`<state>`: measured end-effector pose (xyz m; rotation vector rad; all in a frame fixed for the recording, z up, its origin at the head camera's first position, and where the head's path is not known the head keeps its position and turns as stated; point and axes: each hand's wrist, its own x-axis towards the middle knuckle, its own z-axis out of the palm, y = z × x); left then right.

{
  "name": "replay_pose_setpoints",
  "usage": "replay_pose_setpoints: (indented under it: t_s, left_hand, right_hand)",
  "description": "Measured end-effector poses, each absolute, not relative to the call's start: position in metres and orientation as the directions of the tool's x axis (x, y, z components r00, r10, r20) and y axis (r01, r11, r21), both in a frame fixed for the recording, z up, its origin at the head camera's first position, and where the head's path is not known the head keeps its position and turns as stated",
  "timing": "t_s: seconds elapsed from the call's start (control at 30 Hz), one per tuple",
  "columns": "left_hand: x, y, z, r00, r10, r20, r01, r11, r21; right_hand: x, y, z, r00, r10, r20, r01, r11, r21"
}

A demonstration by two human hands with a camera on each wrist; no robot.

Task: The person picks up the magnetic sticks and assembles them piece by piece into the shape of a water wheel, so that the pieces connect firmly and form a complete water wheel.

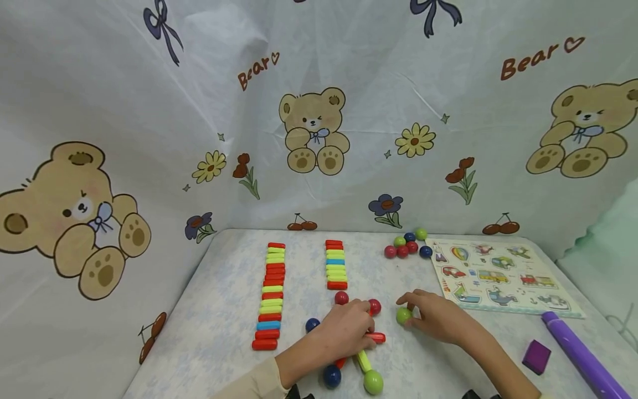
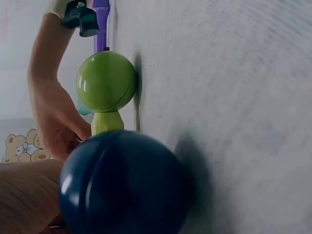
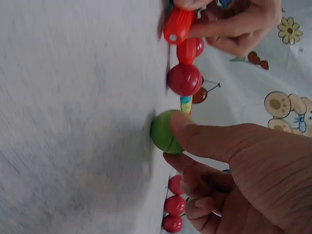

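My left hand (image 1: 349,327) is over a star-like group of magnetic sticks and balls, and its thumb and fingers pinch a red stick (image 3: 178,24) with a bare end. Around that hand lie two red balls (image 1: 374,307), two blue balls (image 1: 332,377) and a green ball (image 1: 373,382) joined to a yellow-green stick (image 1: 363,361). The palm hides the middle of the group. To its right, my right hand (image 1: 436,317) pinches a separate green ball (image 3: 166,132) between thumb and finger, low at the tabletop.
Two columns of coloured sticks (image 1: 271,296) (image 1: 336,265) lie at left and centre back. Several loose balls (image 1: 402,251) cluster at the back, beside a picture puzzle board (image 1: 503,274). A purple block (image 1: 536,357) and a long purple tube (image 1: 583,354) lie at right.
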<state>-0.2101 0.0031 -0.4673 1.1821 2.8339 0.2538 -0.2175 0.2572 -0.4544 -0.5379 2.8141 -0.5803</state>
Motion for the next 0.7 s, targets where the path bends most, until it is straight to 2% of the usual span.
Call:
replay_pose_setpoints:
  t_s: [0.33,0.7]
  left_hand:
    - [-0.209,0.001,-0.471,-0.692,0.719,0.059,0.718,0.678,0.156]
    - [-0.208,-0.002,-0.473,-0.699,0.714,0.052,0.710,0.682,0.178]
  right_hand:
    - [-0.194,0.244,-0.450,-0.834,-0.514,-0.200,-0.379,0.798,-0.469]
    - [-0.188,0.240,-0.451,-0.817,-0.548,-0.182,-0.406,0.769,-0.494]
